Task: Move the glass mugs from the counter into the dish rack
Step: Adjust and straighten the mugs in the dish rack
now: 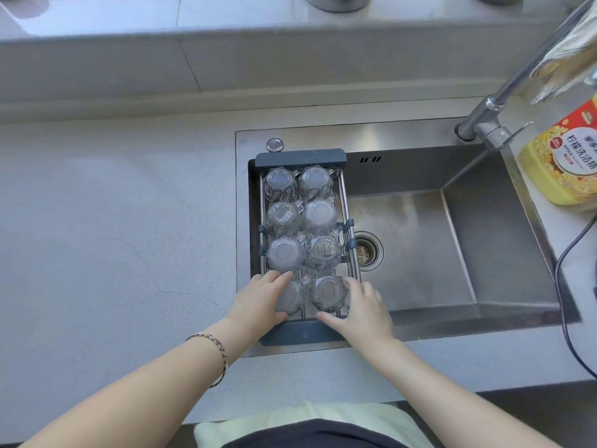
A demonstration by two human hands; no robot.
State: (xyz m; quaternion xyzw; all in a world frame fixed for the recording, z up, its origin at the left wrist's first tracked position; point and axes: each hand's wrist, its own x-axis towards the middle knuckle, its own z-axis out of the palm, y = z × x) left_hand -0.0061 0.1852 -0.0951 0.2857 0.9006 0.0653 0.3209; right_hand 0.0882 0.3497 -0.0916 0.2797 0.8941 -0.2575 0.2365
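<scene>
A grey-ended wire dish rack point(300, 156) spans the left side of the steel sink point(484, 240). Several clear glass mugs stand upside down in it, two per row. My left hand point(258, 299) wraps the near left mug point(292, 295), fingers over its base and thumb at its near side. My right hand point(361, 302) grips the near right mug point(329, 292) from the right. Both mugs sit in the rack's nearest row. The grey counter point(113, 237) to the left carries no mugs in view.
A steel faucet point(494, 108) rises at the sink's back right, with a yellow dish soap bottle point(562, 156) beside it. A black cable point(562, 286) runs down the right edge. The drain point(366, 252) lies just right of the rack.
</scene>
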